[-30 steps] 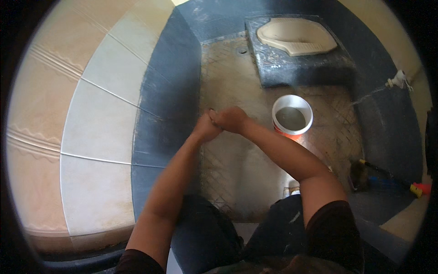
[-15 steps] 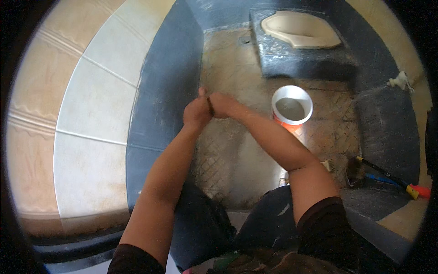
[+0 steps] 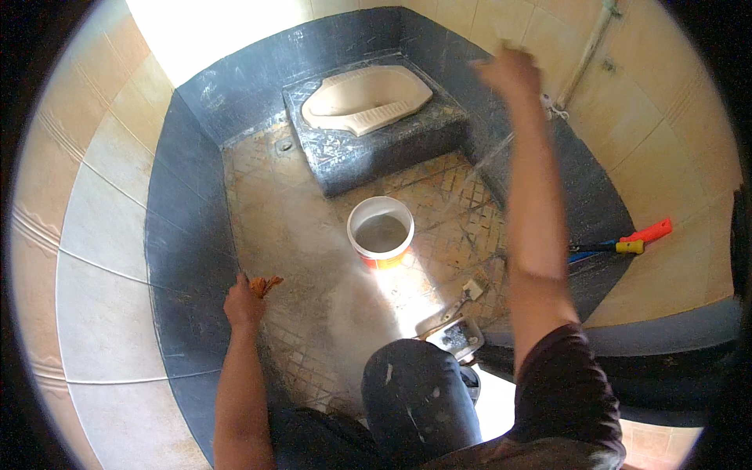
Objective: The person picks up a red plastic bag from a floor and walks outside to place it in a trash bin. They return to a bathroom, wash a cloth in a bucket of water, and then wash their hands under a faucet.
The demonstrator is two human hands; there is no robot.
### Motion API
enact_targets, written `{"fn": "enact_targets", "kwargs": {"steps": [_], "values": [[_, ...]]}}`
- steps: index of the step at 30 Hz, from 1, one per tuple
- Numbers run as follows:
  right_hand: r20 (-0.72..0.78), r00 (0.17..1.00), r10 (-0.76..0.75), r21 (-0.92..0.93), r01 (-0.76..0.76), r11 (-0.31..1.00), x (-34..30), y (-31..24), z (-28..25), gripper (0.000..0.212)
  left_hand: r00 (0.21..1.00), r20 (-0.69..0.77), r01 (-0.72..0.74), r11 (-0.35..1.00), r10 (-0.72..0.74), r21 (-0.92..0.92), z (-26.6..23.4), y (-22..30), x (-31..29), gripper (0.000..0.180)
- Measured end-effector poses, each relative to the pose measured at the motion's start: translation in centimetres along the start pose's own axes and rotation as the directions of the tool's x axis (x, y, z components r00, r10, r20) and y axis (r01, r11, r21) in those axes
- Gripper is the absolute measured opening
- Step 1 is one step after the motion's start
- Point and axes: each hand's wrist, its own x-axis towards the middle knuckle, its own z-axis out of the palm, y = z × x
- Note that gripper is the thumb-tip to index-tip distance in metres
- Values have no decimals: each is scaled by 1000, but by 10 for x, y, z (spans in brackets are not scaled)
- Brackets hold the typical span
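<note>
At the lower left, my left hand [image 3: 244, 305] is closed round a small rag [image 3: 266, 287], orange-brown and crumpled, whose end sticks out to the right. It is close to the dark blue-grey band of the left wall. My right hand [image 3: 513, 74] is raised at the upper right, in front of the wall, fingers stretched to the left and slightly blurred, with nothing visible in it. A white bucket [image 3: 350, 229] with orange on its lower side stands on the floor between my arms, holding a greyish content.
A cream squat toilet [image 3: 329, 98] is set in a dark raised block [image 3: 392, 153]. A brush [image 3: 473, 290] and an open metal tin [image 3: 458, 337] lie near my knee. Red- and yellow-ended tools [image 3: 627, 244] rest on the right ledge. A tap [image 3: 554, 110] projects from the right wall.
My hands, together over the floor before, are now far apart: the left lower left with the rag showing, the right raised upper right. The view has shifted, and pale haze shows above the floor.
</note>
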Motion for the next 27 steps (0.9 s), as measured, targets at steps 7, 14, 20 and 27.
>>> {"fn": "enact_targets", "kwargs": {"steps": [7,14,20,27], "values": [[564,707,427,-202,-384,901,69,138,22,59,995,98,52,978,-33,-202,-6,45,8,38],[510,790,342,556,-605,569,67,90,57,103,986,159,90,974,-57,-209,6,56,17,45],[362,797,484,371,-599,709,33,57,53,116,978,202,93,963,-42,-251,30,40,24,41],[62,982,-178,267,155,951,-33,-62,85,81,971,226,149,943,-82,-298,-1,50,39,32]]}}
